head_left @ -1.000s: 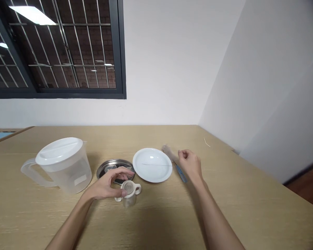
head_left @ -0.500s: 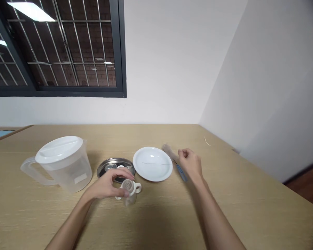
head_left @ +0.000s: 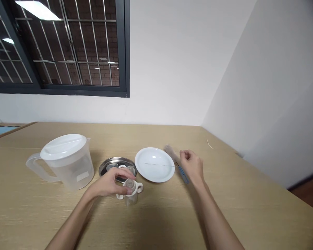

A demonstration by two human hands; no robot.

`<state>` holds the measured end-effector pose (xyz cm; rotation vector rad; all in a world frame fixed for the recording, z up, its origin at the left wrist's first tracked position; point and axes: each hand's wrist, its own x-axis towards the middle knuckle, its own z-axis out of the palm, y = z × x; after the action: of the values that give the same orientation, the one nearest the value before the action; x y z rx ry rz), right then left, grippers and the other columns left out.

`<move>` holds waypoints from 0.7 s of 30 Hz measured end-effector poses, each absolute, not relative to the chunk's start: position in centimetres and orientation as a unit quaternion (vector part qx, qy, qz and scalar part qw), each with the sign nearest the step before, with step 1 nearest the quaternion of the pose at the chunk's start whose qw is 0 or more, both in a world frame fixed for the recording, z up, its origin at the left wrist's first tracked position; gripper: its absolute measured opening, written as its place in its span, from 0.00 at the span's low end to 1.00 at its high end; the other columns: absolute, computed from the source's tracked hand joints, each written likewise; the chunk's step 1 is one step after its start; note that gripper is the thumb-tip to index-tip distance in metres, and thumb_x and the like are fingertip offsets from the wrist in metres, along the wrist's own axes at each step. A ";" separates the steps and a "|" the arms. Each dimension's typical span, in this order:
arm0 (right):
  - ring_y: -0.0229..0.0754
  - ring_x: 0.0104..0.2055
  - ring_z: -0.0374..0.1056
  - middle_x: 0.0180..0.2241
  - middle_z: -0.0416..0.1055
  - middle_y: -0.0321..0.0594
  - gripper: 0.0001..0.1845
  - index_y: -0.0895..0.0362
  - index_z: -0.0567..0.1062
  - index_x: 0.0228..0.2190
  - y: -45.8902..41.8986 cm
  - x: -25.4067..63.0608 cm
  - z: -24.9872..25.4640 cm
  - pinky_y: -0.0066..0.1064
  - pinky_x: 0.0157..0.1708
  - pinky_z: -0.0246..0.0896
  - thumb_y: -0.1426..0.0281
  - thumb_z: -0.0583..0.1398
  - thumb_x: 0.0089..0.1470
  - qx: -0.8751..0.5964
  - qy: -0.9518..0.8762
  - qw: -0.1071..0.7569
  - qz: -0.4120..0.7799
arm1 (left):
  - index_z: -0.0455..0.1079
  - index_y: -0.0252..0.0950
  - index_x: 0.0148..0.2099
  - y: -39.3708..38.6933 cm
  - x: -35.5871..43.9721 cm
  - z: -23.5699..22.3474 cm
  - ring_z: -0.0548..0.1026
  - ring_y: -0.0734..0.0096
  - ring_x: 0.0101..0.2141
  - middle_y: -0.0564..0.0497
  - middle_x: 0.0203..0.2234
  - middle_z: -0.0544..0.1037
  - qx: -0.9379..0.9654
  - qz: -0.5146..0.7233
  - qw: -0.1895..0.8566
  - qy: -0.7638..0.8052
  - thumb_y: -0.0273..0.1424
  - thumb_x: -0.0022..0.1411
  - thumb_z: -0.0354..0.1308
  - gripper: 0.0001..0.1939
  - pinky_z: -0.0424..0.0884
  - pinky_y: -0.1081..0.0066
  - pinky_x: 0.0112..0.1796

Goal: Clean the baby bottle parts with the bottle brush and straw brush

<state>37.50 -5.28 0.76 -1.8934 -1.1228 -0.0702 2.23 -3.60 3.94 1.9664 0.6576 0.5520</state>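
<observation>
My left hand (head_left: pixel 111 183) is closed on a small clear two-handled cup (head_left: pixel 131 199) with a white handle ring. The thumb presses near the rim and the fingers curve over the far side. A round ridged piece (head_left: pixel 130 184) shows in the cup's top. To the right, my right hand (head_left: pixel 193 166) is raised over the table with thumb and fingers pinched together; anything between them is too small to make out. Beside it lies a bottle brush (head_left: pixel 183 174) with pale bristles and a blue handle. A thin wire-like line crosses the white plate (head_left: pixel 156 176) between my hands.
Behind my left hand a round metal tray (head_left: pixel 103 163) holds several small clear and white parts. A lidded translucent pitcher (head_left: pixel 74 170) stands at the left. A thin pale strip (head_left: pixel 210 144) lies near the table's right edge. The wall and barred window (head_left: pixel 78 45) rise behind.
The whole view has shifted slightly to the right. Both hands keep nearly the same pose, the left still on the cup and the right still pinched beside the brush.
</observation>
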 end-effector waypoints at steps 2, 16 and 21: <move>0.47 0.32 0.71 0.28 0.77 0.44 0.17 0.57 0.76 0.29 -5.4 36.9 0.9 0.32 0.34 0.57 0.59 0.54 0.56 -0.751 -0.462 0.471 -0.034 | 0.80 0.39 0.41 -3.6 2.1 3.9 0.76 0.59 0.43 0.46 0.42 0.79 0.802 0.227 0.480 0.273 0.30 0.46 0.69 0.16 0.70 0.66 0.46; 0.45 0.42 0.66 0.35 0.76 0.40 0.09 0.54 0.75 0.32 -5.0 24.8 6.5 0.37 0.46 0.56 0.70 0.55 0.61 -0.504 -0.793 0.342 -0.003 | 0.79 0.39 0.37 -4.2 2.9 3.2 0.61 0.77 0.30 0.55 0.32 0.64 0.789 0.252 0.476 0.295 0.27 0.40 0.69 0.17 0.59 0.77 0.29; 0.45 0.48 0.65 0.40 0.75 0.41 0.10 0.54 0.76 0.38 -1.6 21.3 6.4 0.37 0.49 0.51 0.68 0.54 0.61 -0.511 -0.844 0.159 0.039 | 0.78 0.38 0.44 -4.8 2.5 3.6 0.61 0.75 0.29 0.56 0.28 0.66 0.755 0.230 0.516 0.332 0.31 0.42 0.69 0.22 0.59 0.77 0.29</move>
<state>21.26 -1.62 6.39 -1.4609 -2.4120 0.1125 2.46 -4.83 3.61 1.8145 0.7966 0.5532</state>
